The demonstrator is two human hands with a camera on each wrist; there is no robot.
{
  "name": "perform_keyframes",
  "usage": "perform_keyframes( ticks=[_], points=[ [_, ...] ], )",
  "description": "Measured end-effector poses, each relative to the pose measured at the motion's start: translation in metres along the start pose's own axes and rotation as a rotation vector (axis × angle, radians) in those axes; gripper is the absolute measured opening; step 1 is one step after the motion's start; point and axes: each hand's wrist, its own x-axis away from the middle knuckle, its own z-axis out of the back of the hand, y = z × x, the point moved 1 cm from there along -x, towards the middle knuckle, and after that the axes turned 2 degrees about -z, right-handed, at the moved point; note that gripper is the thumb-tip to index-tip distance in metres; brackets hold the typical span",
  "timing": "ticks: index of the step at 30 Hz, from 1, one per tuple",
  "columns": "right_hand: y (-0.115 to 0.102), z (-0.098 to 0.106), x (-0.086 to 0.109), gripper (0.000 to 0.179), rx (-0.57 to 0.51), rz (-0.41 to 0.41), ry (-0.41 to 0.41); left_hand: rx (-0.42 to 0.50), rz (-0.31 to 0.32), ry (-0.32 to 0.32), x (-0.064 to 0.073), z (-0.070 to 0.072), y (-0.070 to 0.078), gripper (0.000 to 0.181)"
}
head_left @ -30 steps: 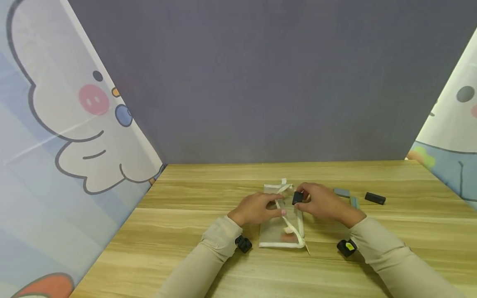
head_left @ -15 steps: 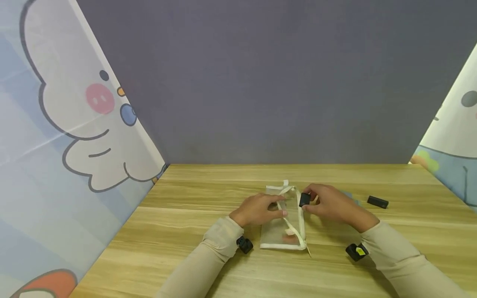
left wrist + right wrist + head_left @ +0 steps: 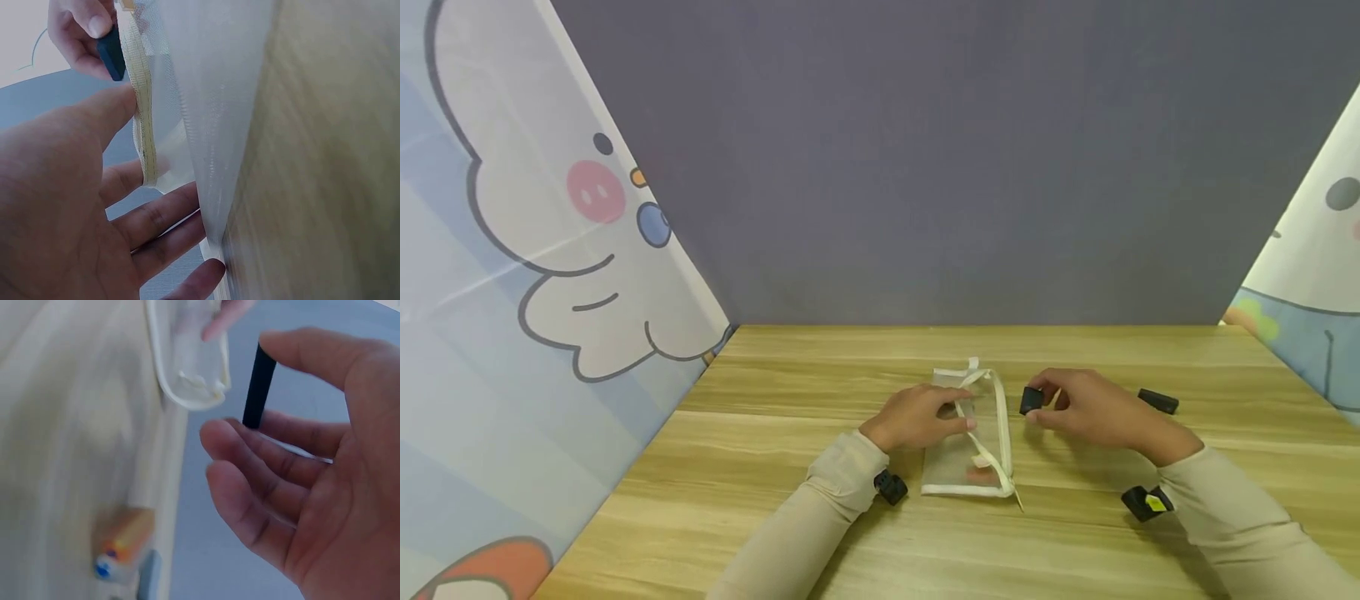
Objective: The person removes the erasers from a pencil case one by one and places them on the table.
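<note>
A white-trimmed mesh zip pouch point(image 3: 951, 462) lies on the wooden table, its zipped side gaping. My left hand point(image 3: 917, 419) holds the upper zipper edge point(image 3: 144, 112), thumb on one side and index fingertip showing through the mesh. Something reddish point(image 3: 980, 475) shows inside the pouch near its lower end. To the right of the opening, my right hand point(image 3: 1090, 408) pinches a small flat black block point(image 3: 1032, 400) between thumb and fingers. Seen edge-on in the right wrist view, the black block point(image 3: 259, 387) is thin; its exact kind I cannot tell.
A black bar point(image 3: 1157, 401) lies on the table beyond my right wrist. Blurred in the right wrist view, an orange block with a blue-and-white end point(image 3: 128, 540) rests beside a blue-grey piece point(image 3: 149, 575). A dark panel point(image 3: 970, 167) rises behind the table.
My right hand has drawn away rightward from the pouch opening with the black block, now covering the grey and blue pieces in the head view. The left hand stays on the pouch.
</note>
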Motion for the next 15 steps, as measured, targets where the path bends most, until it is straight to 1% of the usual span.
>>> perform_keyframes(
  ticks=[3, 7, 10, 15],
  points=[
    [0.002, 0.011, 0.002, 0.052, -0.008, -0.014, -0.021, 0.004, 0.000, 0.004, -0.004, 0.001, 0.000, 0.057],
    [0.005, 0.023, 0.005, 0.054, 0.014, -0.028, -0.008, 0.008, -0.002, 0.012, -0.008, 0.002, 0.000, 0.056],
    [0.009, 0.029, 0.007, 0.053, 0.027, -0.027, 0.000, 0.010, -0.001, 0.010, -0.009, 0.002, -0.001, 0.057],
    [0.020, 0.035, 0.006, 0.050, 0.024, -0.010, -0.021, 0.013, 0.016, 0.000, -0.010, 0.001, -0.002, 0.057]
  ],
)
